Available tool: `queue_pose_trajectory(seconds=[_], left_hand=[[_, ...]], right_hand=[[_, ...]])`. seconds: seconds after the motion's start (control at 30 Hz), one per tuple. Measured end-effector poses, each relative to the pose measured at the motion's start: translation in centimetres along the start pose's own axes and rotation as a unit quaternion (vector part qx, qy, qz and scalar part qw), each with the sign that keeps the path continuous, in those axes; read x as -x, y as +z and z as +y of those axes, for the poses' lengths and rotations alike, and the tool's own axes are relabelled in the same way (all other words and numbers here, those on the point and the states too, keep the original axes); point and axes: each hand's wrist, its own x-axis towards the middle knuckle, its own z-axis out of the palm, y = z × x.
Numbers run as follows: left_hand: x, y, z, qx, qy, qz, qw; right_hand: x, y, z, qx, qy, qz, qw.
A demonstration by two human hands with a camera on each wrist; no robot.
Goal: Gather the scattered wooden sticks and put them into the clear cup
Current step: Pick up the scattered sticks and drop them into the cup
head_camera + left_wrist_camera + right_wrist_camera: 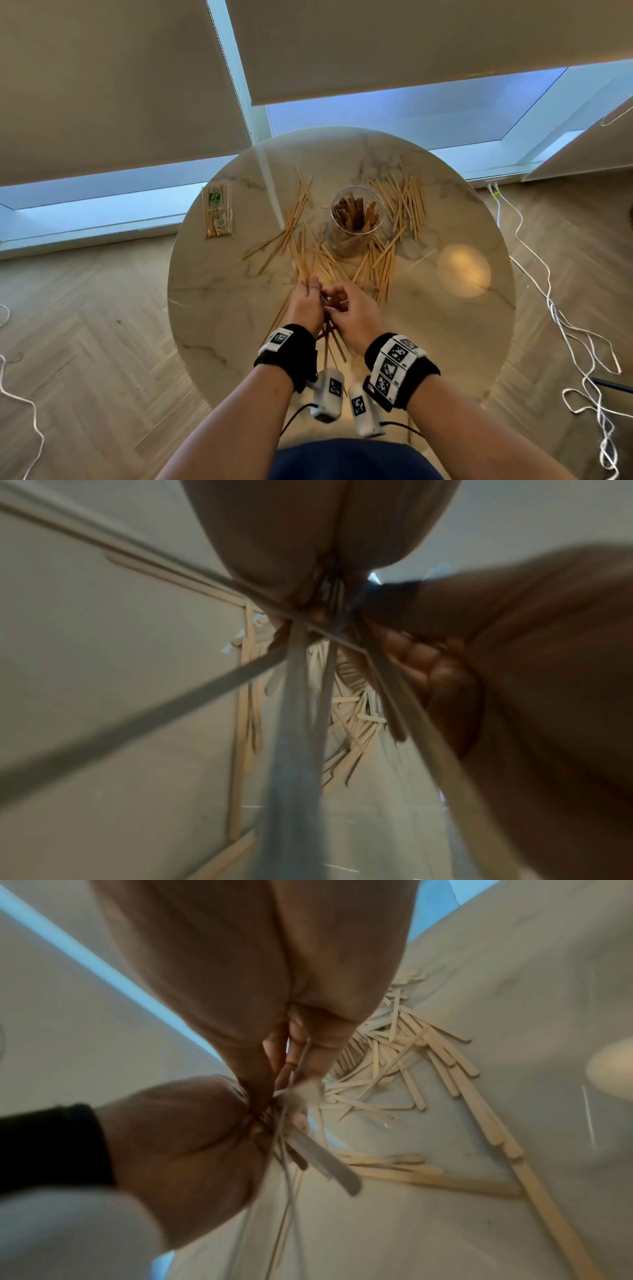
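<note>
Nearest the camera, the left hand (306,301) grips a splayed bunch of wooden sticks (298,669), too blurred to count. Touching it, the right hand (352,313) has its fingers curled and pinches one stick of that bunch. Just beyond both stands one clear cup (356,219) partly filled with upright sticks. Loose sticks (407,202) lie around the cup. Left of it lies one sealed packet (217,210).
</note>
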Motion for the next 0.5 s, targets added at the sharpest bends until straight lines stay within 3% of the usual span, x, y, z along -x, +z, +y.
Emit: queue_pose_trajectory(seconds=[0.1, 0.27, 0.5], left_hand=[[-0.3, 0.1, 0.0, 0.031, -0.003, -0.001, 1.000], [-1.1, -1.2, 0.1, 0.064, 0.013, 0.005, 0.998], [-0.3, -1.4, 0.9, 0.070, -0.005, -0.117, 0.991]], right_hand=[[0.0, -0.7, 0.3, 0.027, -0.001, 0.050, 0.998], [-0.2, -2.2, 0.2, 0.041, -0.026, 0.038, 0.998], [-2.0, -3.2, -0.1, 0.081, -0.036, 0.096, 0.991]])
